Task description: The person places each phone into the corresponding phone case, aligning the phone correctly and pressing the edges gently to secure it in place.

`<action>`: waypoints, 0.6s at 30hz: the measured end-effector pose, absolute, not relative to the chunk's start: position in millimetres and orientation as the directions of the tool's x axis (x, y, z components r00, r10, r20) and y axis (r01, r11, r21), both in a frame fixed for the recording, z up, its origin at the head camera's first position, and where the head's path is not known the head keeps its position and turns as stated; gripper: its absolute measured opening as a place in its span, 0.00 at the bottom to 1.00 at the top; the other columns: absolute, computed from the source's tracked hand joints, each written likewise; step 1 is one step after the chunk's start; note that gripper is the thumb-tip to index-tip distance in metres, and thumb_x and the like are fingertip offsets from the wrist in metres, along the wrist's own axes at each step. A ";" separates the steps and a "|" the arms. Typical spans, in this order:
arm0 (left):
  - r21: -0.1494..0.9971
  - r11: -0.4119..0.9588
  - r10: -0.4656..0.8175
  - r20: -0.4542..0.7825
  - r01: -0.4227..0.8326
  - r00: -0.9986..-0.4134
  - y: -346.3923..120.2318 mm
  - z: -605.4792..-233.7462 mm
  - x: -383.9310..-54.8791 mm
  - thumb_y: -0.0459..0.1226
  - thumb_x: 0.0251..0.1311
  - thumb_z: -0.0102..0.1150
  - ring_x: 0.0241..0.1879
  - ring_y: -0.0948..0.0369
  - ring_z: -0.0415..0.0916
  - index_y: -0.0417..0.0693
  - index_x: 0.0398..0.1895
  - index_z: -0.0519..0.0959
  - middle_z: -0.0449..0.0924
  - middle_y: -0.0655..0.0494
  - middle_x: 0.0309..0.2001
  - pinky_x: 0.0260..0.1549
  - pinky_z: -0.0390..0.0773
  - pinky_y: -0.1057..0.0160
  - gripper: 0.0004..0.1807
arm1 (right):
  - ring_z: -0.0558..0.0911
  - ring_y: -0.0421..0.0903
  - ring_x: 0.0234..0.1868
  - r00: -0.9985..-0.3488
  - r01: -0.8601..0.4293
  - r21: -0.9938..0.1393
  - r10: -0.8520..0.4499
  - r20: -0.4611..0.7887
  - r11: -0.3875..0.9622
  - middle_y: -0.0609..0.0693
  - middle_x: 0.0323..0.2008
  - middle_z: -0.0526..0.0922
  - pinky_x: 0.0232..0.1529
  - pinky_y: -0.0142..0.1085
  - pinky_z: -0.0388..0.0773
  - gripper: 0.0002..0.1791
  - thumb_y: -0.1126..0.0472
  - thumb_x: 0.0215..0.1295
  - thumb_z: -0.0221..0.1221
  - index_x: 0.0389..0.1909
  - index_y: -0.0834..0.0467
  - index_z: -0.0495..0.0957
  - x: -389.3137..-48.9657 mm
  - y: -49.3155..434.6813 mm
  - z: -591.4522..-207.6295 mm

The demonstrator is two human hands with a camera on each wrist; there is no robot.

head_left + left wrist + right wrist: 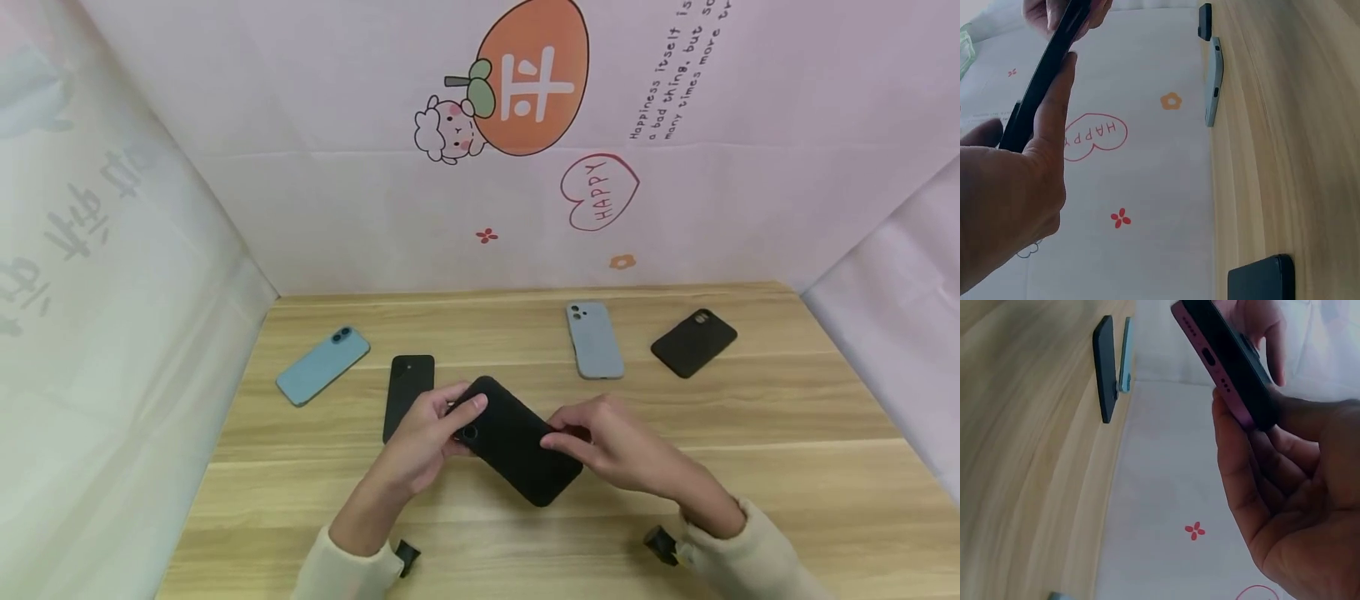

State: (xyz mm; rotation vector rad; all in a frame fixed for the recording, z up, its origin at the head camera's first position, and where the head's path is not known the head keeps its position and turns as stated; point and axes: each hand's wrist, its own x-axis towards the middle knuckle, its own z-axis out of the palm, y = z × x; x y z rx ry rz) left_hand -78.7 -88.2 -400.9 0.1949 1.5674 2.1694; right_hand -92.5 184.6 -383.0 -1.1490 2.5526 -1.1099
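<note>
Above the middle of the wooden table, both hands hold a smartphone with a black case over its back, tilted slantwise. The left hand grips its upper left end, thumb on the back beside the camera. At the lower right edge, the right hand pinches it between thumb and curled fingers. In the right wrist view the phone's pinkish-purple bottom edge shows its charging port and speaker holes. A black phone lies just behind the left hand, partly covered by it.
On the far left lies a light blue phone. A pale grey-blue phone case and a black phone case lie at the back right. White printed cloth stands behind the table and along both sides.
</note>
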 end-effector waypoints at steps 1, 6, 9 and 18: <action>0.938 -0.215 0.457 -0.148 -0.271 -0.877 -87.4 -401.6 -78.8 0.37 0.79 0.56 0.45 0.58 0.88 0.29 0.66 0.75 0.87 0.47 0.51 0.44 0.89 0.57 0.22 | 0.67 0.26 0.20 -0.684 -0.615 -0.656 -0.711 0.167 0.438 0.33 0.22 0.76 0.19 0.25 0.69 0.08 0.61 0.75 0.65 0.32 0.51 0.85 -93.1 186.0 -382.0; 0.962 -0.091 0.523 -0.173 -0.256 -0.835 -81.8 -404.0 -78.4 0.38 0.78 0.58 0.49 0.58 0.86 0.33 0.64 0.79 0.85 0.44 0.56 0.48 0.88 0.59 0.20 | 0.74 0.26 0.25 -0.623 -0.666 -0.605 -0.771 0.131 0.435 0.35 0.28 0.85 0.25 0.25 0.77 0.06 0.60 0.75 0.66 0.35 0.52 0.87 -95.2 189.4 -375.6; 0.966 -0.074 0.507 -0.177 -0.247 -0.844 -79.7 -404.2 -77.1 0.38 0.78 0.59 0.51 0.58 0.85 0.35 0.63 0.81 0.85 0.45 0.57 0.51 0.87 0.60 0.19 | 0.74 0.26 0.24 -0.637 -0.661 -0.593 -0.762 0.120 0.460 0.35 0.28 0.84 0.24 0.25 0.77 0.07 0.58 0.76 0.65 0.35 0.52 0.87 -95.9 188.0 -372.3; 0.973 -0.143 0.357 -0.121 -0.183 -0.926 -74.6 -399.3 -71.7 0.39 0.79 0.58 0.54 0.57 0.85 0.35 0.63 0.81 0.85 0.43 0.57 0.54 0.86 0.60 0.19 | 0.79 0.31 0.28 -0.781 -0.566 -0.668 -0.573 0.248 0.483 0.35 0.28 0.84 0.28 0.31 0.82 0.03 0.62 0.70 0.70 0.35 0.50 0.87 -99.0 185.4 -377.7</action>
